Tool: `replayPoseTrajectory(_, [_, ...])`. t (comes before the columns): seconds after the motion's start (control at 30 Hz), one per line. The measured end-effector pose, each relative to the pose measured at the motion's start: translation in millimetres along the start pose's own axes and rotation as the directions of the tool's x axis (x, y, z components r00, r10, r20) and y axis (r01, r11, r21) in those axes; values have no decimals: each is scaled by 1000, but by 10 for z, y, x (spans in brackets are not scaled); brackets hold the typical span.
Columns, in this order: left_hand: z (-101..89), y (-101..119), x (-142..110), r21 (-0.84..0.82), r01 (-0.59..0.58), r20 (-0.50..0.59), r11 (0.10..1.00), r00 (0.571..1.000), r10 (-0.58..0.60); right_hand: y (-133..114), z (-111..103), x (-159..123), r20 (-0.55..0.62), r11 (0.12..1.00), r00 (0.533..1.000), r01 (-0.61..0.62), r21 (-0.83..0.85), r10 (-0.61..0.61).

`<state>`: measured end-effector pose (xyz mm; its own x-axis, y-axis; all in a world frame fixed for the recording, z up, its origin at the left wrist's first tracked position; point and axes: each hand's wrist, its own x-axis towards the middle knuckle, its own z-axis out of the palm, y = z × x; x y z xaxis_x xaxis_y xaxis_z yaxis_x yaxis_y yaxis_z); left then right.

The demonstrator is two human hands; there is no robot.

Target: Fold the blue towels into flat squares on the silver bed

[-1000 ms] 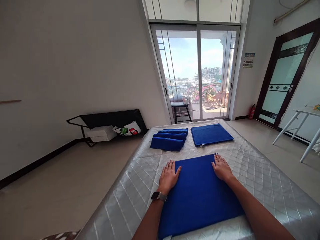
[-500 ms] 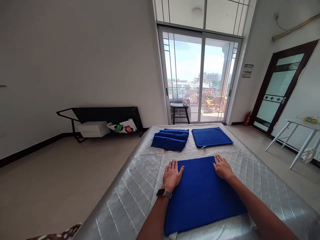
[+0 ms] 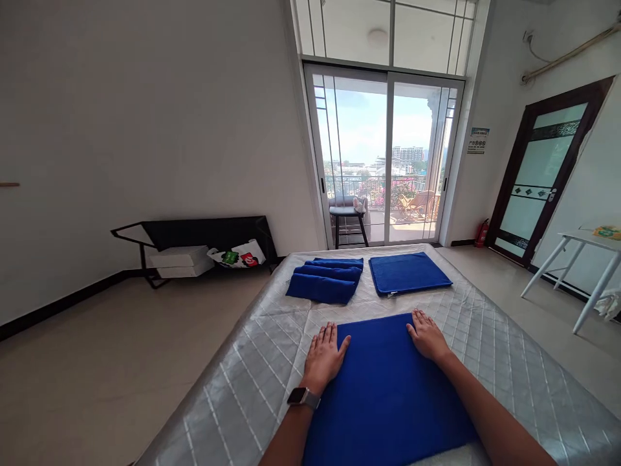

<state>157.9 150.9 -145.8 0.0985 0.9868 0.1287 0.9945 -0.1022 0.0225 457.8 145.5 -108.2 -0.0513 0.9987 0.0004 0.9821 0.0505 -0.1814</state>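
A flat blue cloth piece point(image 3: 383, 388), roughly rectangular, lies before me on the silver quilted mattress point(image 3: 233, 382). My left hand point(image 3: 324, 356) rests flat at its far left corner, fingers stretched out, a watch on the wrist. At the far right corner my right hand point(image 3: 427, 335) lies flat too, its fingers extended over the edge. Beyond them, on the left, are several folded blue cloths point(image 3: 325, 281) laid overlapping in a row. To their right sits a flat blue cushion cover point(image 3: 410, 273) with a small white tag at its near edge.
A black metal frame point(image 3: 204, 230) lies against the left wall, with white boxes point(image 3: 179, 259) and a printed bag point(image 3: 240, 254) by it. Past the mattress a dark stool point(image 3: 347, 212) stands before the sliding glass door point(image 3: 388, 162). A white table point(image 3: 592, 241) is at the right.
The view has tilted up slightly, so the mattress and cloths sit lower in the picture. Both hands remain flat at the far corners of the cloth.
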Motion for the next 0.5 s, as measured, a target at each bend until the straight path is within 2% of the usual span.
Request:
replayPoseTrajectory(0.13, [107, -98, 25, 5, -54, 3, 999, 999, 54, -6, -62, -22, 51, 999, 999, -3, 47, 0])
replayPoseTrajectory(0.23, [176, -168, 55, -2, -50, 6, 999, 999, 50, -1, -91, -38, 81, 996, 997, -6, 94, -2])
replayPoseTrajectory(0.5, [284, -273, 67, -7, -55, -40, 998, 998, 54, -38, -75, -45, 56, 991, 998, -24, 135, 16])
